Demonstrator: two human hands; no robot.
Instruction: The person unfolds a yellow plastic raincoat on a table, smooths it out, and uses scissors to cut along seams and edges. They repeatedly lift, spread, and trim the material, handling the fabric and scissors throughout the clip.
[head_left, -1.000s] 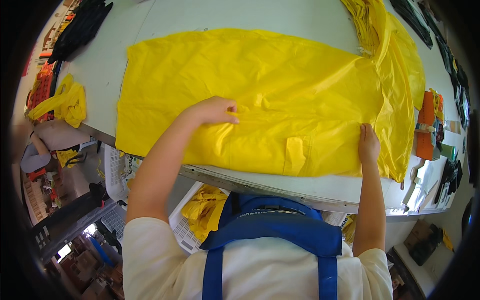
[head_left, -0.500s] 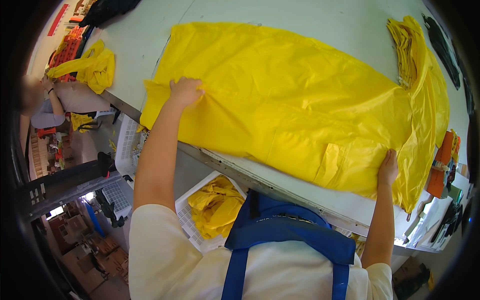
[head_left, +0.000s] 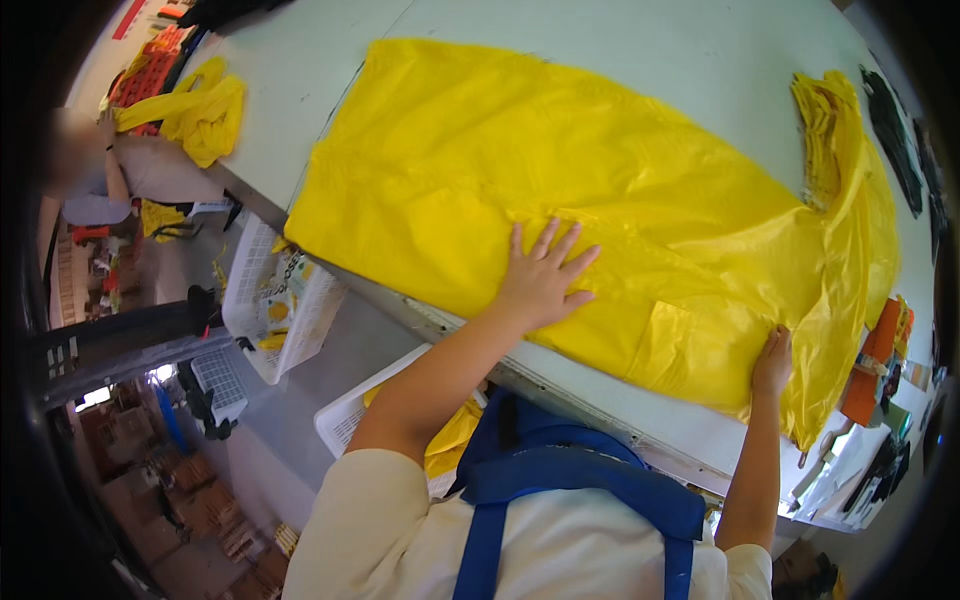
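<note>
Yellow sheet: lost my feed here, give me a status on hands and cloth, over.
Left hand flat on yellow sheet, fingers spread. Right hand at the sheet's near edge, grip unclear. Sheet spread on white table. Stack of yellow cloth beside it.

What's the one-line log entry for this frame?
left hand: flat, fingers spread on yellow sheet | right hand: at sheet's near edge, grip unclear | sheet: spread on white table | yellow stack: far right

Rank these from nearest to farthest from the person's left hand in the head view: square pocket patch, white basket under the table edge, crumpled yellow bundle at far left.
From the left hand:
1. Square pocket patch, to its right.
2. White basket, lower left.
3. Crumpled yellow bundle, far upper left.
</note>
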